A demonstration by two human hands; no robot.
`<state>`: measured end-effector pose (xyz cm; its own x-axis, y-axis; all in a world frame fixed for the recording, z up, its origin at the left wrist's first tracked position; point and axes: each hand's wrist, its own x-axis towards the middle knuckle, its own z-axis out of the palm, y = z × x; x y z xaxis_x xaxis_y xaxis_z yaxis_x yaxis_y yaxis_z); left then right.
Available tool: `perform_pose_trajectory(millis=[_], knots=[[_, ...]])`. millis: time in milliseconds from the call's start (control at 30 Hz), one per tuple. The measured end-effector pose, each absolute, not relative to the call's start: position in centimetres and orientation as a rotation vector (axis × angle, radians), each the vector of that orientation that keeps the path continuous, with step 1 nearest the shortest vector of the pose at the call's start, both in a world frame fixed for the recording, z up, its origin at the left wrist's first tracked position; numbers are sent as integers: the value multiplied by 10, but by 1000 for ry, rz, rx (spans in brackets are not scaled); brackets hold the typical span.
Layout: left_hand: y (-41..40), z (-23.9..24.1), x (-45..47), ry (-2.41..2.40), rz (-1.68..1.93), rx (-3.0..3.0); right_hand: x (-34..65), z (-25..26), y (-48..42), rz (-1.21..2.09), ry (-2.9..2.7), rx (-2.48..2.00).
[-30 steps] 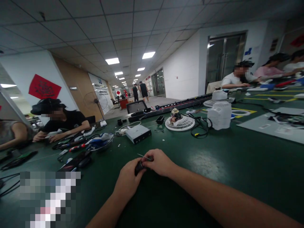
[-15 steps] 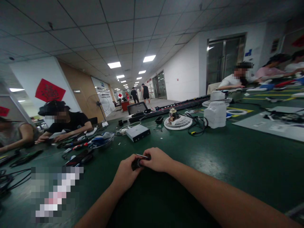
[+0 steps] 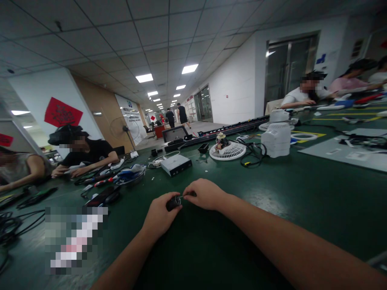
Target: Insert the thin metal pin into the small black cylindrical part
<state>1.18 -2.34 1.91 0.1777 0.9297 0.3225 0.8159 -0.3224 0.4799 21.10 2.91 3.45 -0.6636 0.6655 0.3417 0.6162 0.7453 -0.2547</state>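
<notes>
My left hand (image 3: pixel 157 214) is closed around a short black cylinder (image 3: pixel 173 203), whose round end with a metallic-looking rim faces right. Pinched in the fingers of my right hand (image 3: pixel 205 195) is a thin metal rod (image 3: pixel 182 197). The rod's tip is at the cylinder's end; whether it goes inside is too small to tell. Both hands are just above the green table (image 3: pixel 229 183). Beyond them lies a silver-grey box (image 3: pixel 176 164) with a dark front edge.
A white fan grille (image 3: pixel 228 151) with a motor, black cable (image 3: pixel 254 155) and a white housing (image 3: pixel 275 139) stand back right. Left are a dark phone-like object (image 3: pixel 102 196) and a blue-and-white bundle (image 3: pixel 130 174). Other people work at both sides.
My right hand has drawn slightly right, away from the left. The rod, earlier lying across above the cylinder, now points at its end, which has come into view.
</notes>
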Motion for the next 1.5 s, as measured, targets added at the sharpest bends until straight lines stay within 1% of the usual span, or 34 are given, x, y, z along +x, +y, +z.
perform_pose_trajectory(millis=[133, 300, 367, 600, 867, 1167, 1333, 1400, 1500], knots=[[-21, 15, 13, 1727, 827, 2289, 213, 36, 28, 80, -2570, -1051], [-20, 12, 15, 1715, 812, 2338, 215, 34, 30, 232, -2598, -920], [-22, 12, 16, 1692, 778, 2367, 214, 33, 30, 272, -2565, -936], [-22, 9, 18, 1740, 782, 2386, 212, 35, 25, 138, -2581, -1080], [-23, 11, 20, 1802, 795, 2310, 211, 36, 23, 253, -2622, -984], [-23, 17, 19, 1863, 783, 2308, 211, 33, 26, 145, -2613, -1155], [-19, 18, 11, 1898, 840, 2333, 214, 33, 29, 71, -2490, -1476], [-18, 18, 8, 1936, 871, 2324, 213, 31, 32, 125, -2408, -1524], [-16, 16, 6, 1987, 919, 2297, 205, 27, 35, 286, -2294, -1430]])
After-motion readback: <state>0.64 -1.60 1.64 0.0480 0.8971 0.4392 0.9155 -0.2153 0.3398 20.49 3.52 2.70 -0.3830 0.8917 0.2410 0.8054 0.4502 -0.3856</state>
